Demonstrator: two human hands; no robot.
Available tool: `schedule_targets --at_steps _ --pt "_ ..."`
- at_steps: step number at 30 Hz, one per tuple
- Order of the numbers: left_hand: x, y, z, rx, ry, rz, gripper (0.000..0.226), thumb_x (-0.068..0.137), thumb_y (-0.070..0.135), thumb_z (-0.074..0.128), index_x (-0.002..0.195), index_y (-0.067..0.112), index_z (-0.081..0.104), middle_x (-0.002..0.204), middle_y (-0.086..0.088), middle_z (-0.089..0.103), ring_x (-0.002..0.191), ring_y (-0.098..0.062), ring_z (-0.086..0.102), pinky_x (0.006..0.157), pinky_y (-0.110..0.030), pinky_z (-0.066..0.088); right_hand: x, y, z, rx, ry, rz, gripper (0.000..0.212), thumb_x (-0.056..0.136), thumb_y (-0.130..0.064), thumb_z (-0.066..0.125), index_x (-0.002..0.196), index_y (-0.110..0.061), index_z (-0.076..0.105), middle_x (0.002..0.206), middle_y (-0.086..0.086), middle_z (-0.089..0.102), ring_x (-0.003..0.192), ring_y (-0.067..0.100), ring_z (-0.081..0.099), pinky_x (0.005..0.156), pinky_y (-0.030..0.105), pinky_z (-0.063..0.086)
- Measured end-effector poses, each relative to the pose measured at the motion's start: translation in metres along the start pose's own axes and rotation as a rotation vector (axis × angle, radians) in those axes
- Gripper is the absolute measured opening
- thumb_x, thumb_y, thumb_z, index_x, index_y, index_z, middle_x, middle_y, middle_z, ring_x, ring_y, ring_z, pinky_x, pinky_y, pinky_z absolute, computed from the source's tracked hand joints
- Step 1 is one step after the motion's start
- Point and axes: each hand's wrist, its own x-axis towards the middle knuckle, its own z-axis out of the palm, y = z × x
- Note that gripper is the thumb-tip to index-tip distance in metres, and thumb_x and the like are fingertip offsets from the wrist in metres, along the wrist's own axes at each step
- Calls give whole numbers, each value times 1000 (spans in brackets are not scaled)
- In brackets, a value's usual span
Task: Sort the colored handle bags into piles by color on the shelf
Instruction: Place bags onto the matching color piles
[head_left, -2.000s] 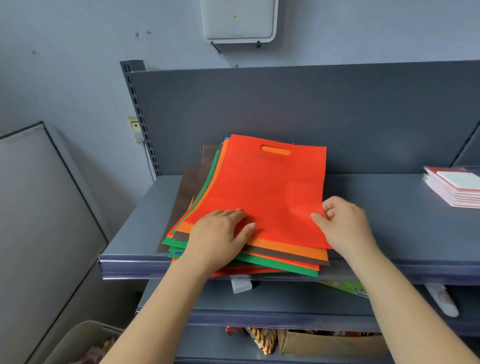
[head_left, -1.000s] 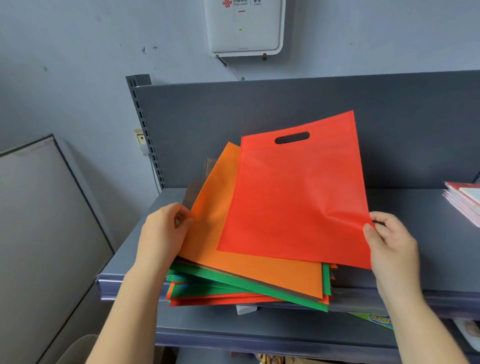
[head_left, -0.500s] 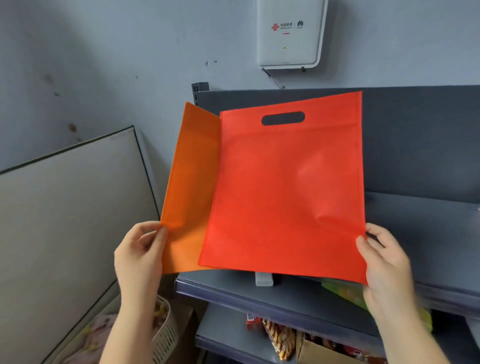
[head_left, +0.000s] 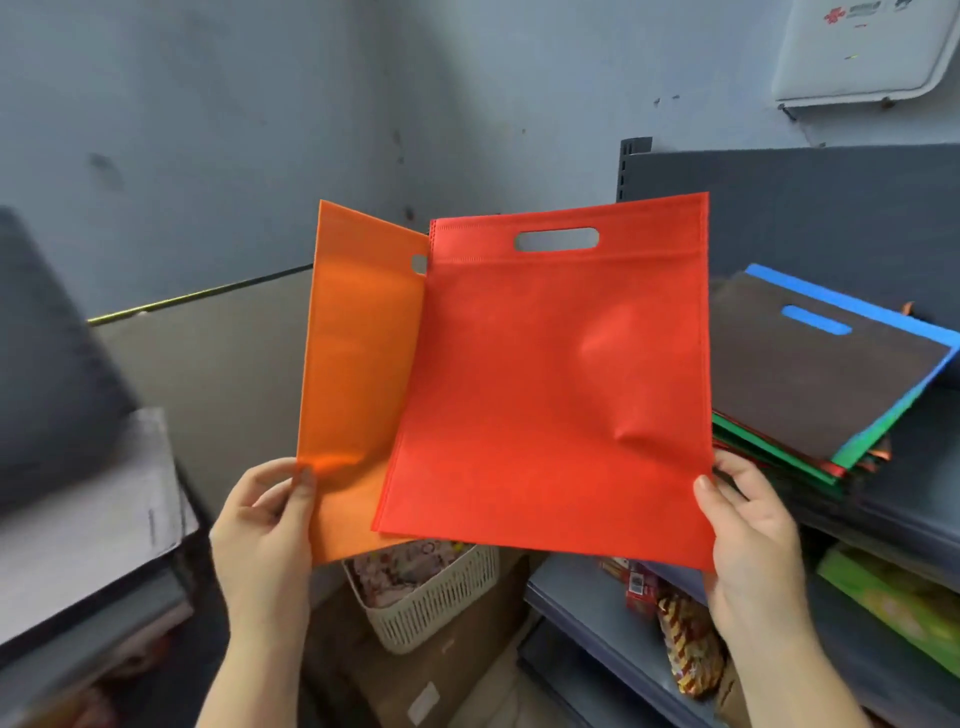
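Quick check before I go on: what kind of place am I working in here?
Probably a small shop's stock corner or storeroom: grey metal retail shelving, packaged snacks on a lower shelf, and a cardboard box with a plastic basket on the floor.

A white wall box hangs on the grey-blue wall at upper right; a cream slotted basket sits low in the middle on a brown cardboard box; snack packets lie on the lower shelf; a green package rests further right.
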Motion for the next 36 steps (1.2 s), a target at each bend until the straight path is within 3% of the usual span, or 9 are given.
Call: schedule_targets --at_steps 8,14,23,28,36 --pt "-10 29 -123 -6 255 -2 20 89 20 62 74 34 67 68 8 71 45 -3 54 41 -14 43 -40 26 95 110 -221 137 29 95 2 46 88 -22 61 74 -8 73 64 1 67 59 15 54" --pt "-19 40 -199 -17 451 -30 4 80 30 64 79 27 65 73 5 73 57 -6 64 50 -19 52 -78 42 160 162 -428 249 27 96 0 45 93 -21 61 76 -8 73 65 3 68 60 17 56" --pt "-24 53 -281 6 579 -8 9 78 30 65 75 37 69 70 2 73 61 -6 65 56 -22 53 -128 53 233 178 -592 321 24 96 -4 47 94 -22 63 78 -4 74 66 4 68 56 18 54" --pt "-27 58 -327 1 644 -21 5 76 32 67 76 36 69 69 2 71 60 -11 62 62 -40 50 -166 50 264 195 -641 353 24 96 -4 48 94 -23 63 77 -2 74 63 6 68 54 20 56" --pt "-42 70 -425 21 750 -6 3 74 32 68 74 34 69 74 2 72 69 -14 65 64 -30 52 -250 44 322 258 -767 410 28 96 0 46 94 -22 62 75 -2 74 60 6 68 55 18 55"
